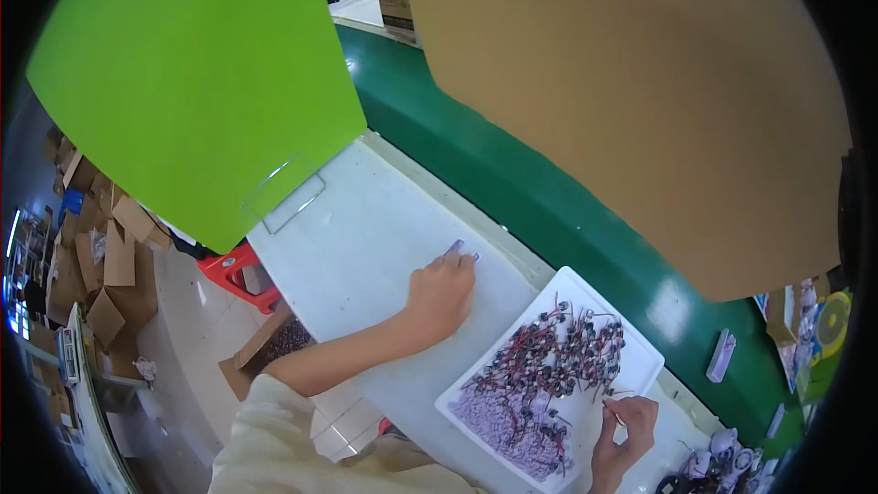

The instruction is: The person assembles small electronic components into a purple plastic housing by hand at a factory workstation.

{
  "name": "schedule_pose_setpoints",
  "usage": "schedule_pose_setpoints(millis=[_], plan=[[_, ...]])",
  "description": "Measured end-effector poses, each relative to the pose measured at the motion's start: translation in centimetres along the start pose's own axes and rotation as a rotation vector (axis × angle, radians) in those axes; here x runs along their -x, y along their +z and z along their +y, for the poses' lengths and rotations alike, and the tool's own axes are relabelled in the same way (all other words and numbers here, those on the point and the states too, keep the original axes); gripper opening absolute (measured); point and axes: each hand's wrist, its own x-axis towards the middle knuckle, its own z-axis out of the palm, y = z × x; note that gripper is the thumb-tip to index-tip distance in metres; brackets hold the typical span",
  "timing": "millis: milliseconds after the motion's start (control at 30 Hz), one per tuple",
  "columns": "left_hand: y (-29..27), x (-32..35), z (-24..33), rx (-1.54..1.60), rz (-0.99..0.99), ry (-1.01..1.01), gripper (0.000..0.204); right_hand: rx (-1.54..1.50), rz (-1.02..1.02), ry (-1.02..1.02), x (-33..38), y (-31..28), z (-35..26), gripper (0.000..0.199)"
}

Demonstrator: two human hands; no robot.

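Note:
My left hand (443, 287) is closed over a small translucent purple plastic piece (455, 247) on the white tabletop (347, 265); the piece's ends show past my fingers. At the right edge of a white tray (642, 348), my right hand (626, 430) pinches what looks like a small wired part (611, 396), its thin leads showing at the fingertips. Inside the tray lie many small dark round parts with red and black wires (558, 348). Small purple pieces (494, 421) fill its near left side.
A green conveyor belt (567, 192) runs beyond the table, carrying a purple plastic case (721, 355). Large green (201, 82) and brown boards (640, 101) block the far view. Purple and black assemblies (727, 462) lie at lower right. A red stool (240, 276) and cardboard boxes (114, 256) stand left.

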Motion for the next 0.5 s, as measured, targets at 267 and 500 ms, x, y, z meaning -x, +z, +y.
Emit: schedule_pose_setpoints(millis=[267, 500], plan=[[0.2, 3.2, -1.7, -0.097, 0.135, -0.111, 0.061, -0.184, -0.001, 0.253, 4.0, -0.5, -0.3, 0.005], [-1.9, 3.1, 1.2, 0.156, -0.392, -0.263, 0.089, -0.583, -0.044, 0.432, -2.7, 0.6, -0.2, 0.007]])
